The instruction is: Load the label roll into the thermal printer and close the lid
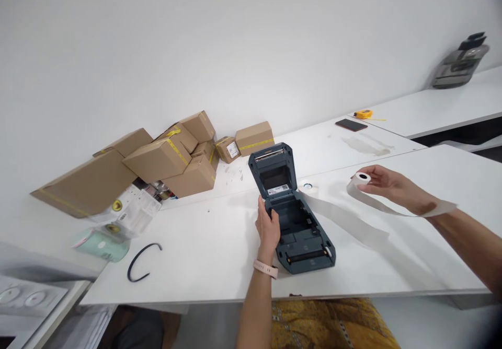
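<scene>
A dark grey label printer (301, 234) stands on the white table with its lid (274, 169) raised and its inner bay showing. My left hand (268, 223) grips the printer's left side near the hinge, a pink band on the wrist. Out to the right, my right hand (382, 184) holds a small white paper roll (361, 178) above the table. A loose strip from the roll trails under the hand and across my right forearm. Another pale strip (353, 223) extends from behind the printer toward the right.
Cardboard boxes (160, 160) are piled at the back left. Nearby are a mint-green pouch (104, 244), a black curved band (137, 263) and plastic packets (137, 210). Behind to the right are a phone (351, 125), a yellow tape measure (364, 114) and a bottle (458, 67).
</scene>
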Tool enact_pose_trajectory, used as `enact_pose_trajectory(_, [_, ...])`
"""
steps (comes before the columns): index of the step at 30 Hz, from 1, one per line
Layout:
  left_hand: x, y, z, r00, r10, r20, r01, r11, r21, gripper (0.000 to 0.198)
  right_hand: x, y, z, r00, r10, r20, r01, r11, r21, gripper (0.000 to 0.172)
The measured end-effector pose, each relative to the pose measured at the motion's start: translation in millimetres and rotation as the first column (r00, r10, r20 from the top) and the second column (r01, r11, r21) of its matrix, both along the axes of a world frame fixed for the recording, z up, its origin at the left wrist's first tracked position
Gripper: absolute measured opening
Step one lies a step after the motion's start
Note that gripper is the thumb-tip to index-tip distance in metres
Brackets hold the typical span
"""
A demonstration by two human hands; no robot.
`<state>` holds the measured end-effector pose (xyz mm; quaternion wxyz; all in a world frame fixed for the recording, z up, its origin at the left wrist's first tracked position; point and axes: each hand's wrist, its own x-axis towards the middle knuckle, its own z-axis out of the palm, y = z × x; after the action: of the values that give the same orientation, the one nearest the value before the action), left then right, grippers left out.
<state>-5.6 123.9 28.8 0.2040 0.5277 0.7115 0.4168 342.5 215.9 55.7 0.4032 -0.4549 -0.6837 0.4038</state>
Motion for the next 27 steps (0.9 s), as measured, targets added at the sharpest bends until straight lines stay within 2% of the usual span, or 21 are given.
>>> enact_pose_trajectory(2, [0,0,0.5,1.0,0.008,0.002,-0.008,1.0,-0.003,0.063,5,13,-36.8,0.994,-0.105,-0.003,0.105,0.994,-0.032,0.048])
enact_pose_trajectory(4, [0,0,0.6,1.0,0.013,0.009,-0.013,1.0,0.0,0.063,0,23,-66.9,0.991,-0.131,0.012,0.132,0.99,-0.052,0.05])
enact_pose_trajectory(6, [0,0,0.5,1.0,0.01,0.014,-0.01,1.0,0.002,0.063,-11,28,-86.4,0.992,-0.123,0.039,0.126,0.989,-0.077,0.052])
enact_pose_trajectory(8, [0,-1,0.7,1.0,0.0,0.017,0.0,1.0,0.002,0.062,-22,29,-95.8,0.991,-0.115,0.071,0.121,0.988,-0.098,0.052])
enact_pose_trajectory(12, [0,-2,2.4,1.0,-0.008,0.011,0.009,1.0,-0.009,0.06,-34,29,-97.3,0.989,-0.104,0.105,0.114,0.989,-0.096,0.05])
enact_pose_trajectory(16, [0,-3,3.7,1.0,-0.004,0.017,0.004,1.0,-0.016,0.058,-28,26,-96.2,0.991,-0.035,0.126,0.047,0.995,-0.086,0.05])
enact_pose_trajectory(21, [-1,-3,2.1,1.0,-0.002,0.025,0.002,1.0,-0.009,0.057,-4,28,-92.6,0.986,0.099,0.135,-0.077,0.984,-0.162,0.075])
enact_pose_trajectory(23, [-1,-2,0.8,1.0,0.003,0.023,-0.003,1.0,-0.006,0.057,3,32,-83.8,0.986,0.114,0.124,-0.089,0.977,-0.195,0.078])
enact_pose_trajectory(25, [-1,-1,-0.2,1.0,0.0,0.019,0.0,1.0,0.003,0.056,3,37,-69.0,0.988,0.097,0.122,-0.071,0.978,-0.197,0.071])
enact_pose_trajectory(27, [-1,-1,-0.6,1.0,-0.004,0.017,0.004,1.0,0.01,0.056,-8,45,-50.7,0.984,0.071,0.163,-0.047,0.988,-0.144,0.062])
